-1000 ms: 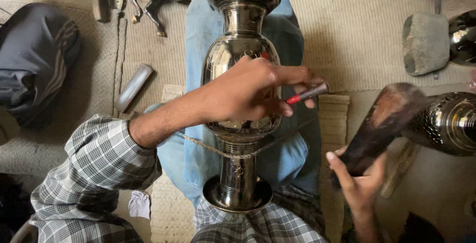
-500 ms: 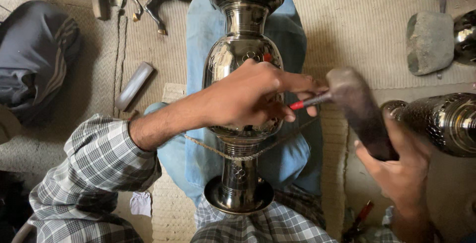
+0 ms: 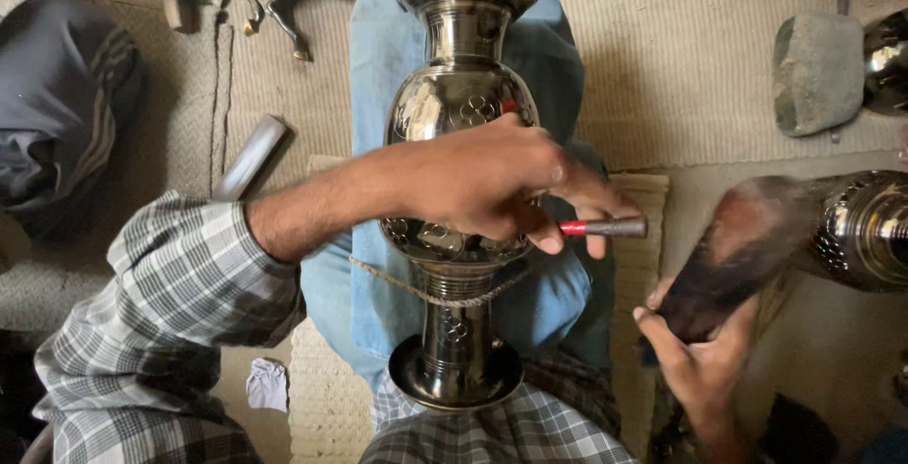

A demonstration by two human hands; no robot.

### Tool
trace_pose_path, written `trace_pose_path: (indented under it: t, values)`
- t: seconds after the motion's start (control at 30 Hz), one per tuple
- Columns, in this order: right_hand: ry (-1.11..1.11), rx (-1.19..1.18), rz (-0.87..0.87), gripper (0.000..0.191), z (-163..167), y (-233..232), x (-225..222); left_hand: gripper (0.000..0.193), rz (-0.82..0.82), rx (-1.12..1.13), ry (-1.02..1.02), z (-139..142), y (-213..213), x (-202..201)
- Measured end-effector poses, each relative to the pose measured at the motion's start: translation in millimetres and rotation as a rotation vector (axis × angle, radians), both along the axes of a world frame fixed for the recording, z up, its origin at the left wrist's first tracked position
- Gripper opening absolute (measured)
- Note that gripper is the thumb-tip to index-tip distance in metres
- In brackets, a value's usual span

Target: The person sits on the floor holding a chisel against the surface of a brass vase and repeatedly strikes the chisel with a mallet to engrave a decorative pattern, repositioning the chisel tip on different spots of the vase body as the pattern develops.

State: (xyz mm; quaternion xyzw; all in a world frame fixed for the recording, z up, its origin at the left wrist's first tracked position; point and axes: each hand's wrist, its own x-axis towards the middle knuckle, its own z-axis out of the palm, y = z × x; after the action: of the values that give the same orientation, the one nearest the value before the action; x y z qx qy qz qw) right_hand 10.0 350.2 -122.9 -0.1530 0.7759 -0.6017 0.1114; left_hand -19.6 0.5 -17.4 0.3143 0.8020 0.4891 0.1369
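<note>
Woven beige floor mat [image 3: 719, 76] under everything, seen from the head camera. Lying across a blue cloth [image 3: 378, 57] on the lap, a tall polished metal vase [image 3: 461, 105], neck away, flared foot [image 3: 454, 384] toward the body, a cord [image 3: 416, 286] looped round its stem. Draped over the vase's belly, the left hand [image 3: 482, 180], fingers [image 3: 558, 227] pinched on a slim punch with a red band [image 3: 605, 227], tip hidden. Right of the vase, the right hand [image 3: 695, 360], fingers clenched round a dark wooden mallet [image 3: 728, 256], blurred. Further right, a second engraved vessel [image 3: 865, 227] and a grey stone [image 3: 818, 71]; left of the vase, a metal bar [image 3: 248, 157]. Likely heavy, rigid, slick and easily dented; best gripped at the narrow stem or the neck, not the smooth belly
</note>
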Motion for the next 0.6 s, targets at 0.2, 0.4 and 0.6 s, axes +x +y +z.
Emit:
trace_pose_path:
  t: [0.2, 0.4, 0.6]
  values:
    - [0.016, -0.067, -0.136, 0.07, -14.4, -4.2, 15.5, 0.058, -0.139, -0.099, -0.131, 1.6, -0.2, -8.5]
    - [0.217, -0.039, -0.147, 0.058, -9.9, -12.9, 26.7, 0.056, -0.404, 0.085, -0.195, 5.8, -8.2, -17.7]
    - [0.234, -0.254, -0.272, 0.038, 3.4, -18.9, 15.8, 0.056, -0.384, 0.096, -0.166, 6.4, -6.2, -16.3]
